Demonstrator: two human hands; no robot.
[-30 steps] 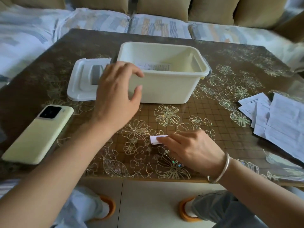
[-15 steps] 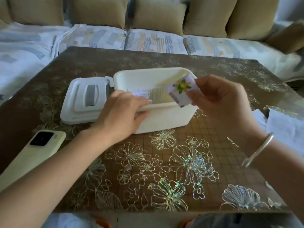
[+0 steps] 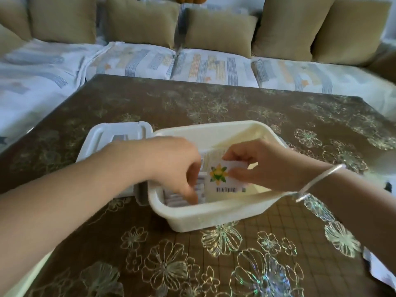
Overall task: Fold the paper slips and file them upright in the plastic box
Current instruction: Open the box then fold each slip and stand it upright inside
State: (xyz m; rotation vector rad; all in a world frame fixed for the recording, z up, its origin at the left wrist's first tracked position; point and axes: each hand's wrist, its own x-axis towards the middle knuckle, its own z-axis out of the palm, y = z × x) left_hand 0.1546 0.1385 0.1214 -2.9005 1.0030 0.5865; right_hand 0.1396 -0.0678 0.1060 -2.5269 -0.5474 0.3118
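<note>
A cream plastic box (image 3: 214,215) stands open in the middle of the table. My right hand (image 3: 263,166) pinches a folded white slip (image 3: 225,179) with a yellow flower and a barcode, held upright inside the box. My left hand (image 3: 177,166) reaches down into the box's left part, its fingertips among several filed slips (image 3: 177,198) that stand upright there. A further printed slip (image 3: 212,157) leans behind the hands. How the left fingers lie on the slips is partly hidden.
The box's white lid (image 3: 115,136) lies flat just left of the box, partly under my left forearm. Loose paper (image 3: 379,273) shows at the table's right edge. A sofa with cushions (image 3: 218,31) runs behind the brown flowered table (image 3: 150,254).
My right hand picked the folded slip off the table, carried it up and lowered it into the box. My left hand went from the box's rim down among the filed slips.
</note>
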